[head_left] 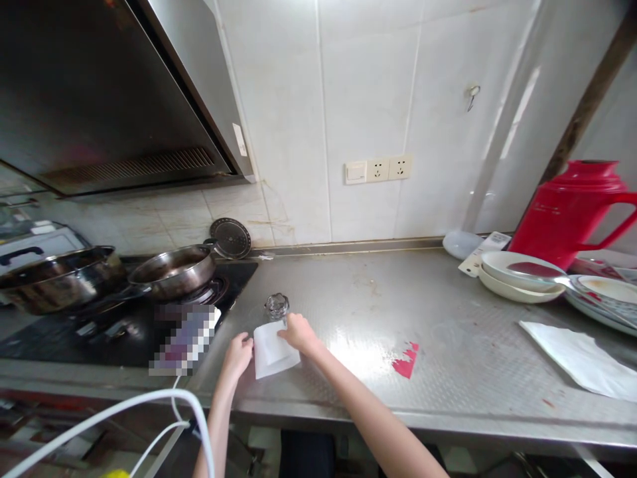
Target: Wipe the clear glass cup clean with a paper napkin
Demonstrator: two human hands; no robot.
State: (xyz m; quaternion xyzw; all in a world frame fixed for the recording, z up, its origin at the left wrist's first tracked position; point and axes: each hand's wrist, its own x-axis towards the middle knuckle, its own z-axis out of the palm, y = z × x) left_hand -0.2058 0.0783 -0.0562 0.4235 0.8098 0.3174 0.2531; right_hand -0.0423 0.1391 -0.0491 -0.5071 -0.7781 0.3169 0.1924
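A folded sheet of white paper (273, 362) stands slightly bent on the steel counter between my hands. My right hand (300, 334) pinches its upper right edge between thumb and fingers. At the paper's left edge is my left hand (237, 355), its fingers curled in against the edge. Just behind the paper sits a small clear glass dish (277, 305) with a wavy rim, close to my right fingertips. To the right lies a red paper cutout (407, 362) with a jagged, cut edge.
On the left, a black gas stove (134, 345) carries a steel pan (174, 272) and a larger pot (60, 279). A pixelated device (186, 342) with a white cable lies at its edge. White paper (577, 355), stacked plates (522, 285) and a red thermos (562, 212) stand right.
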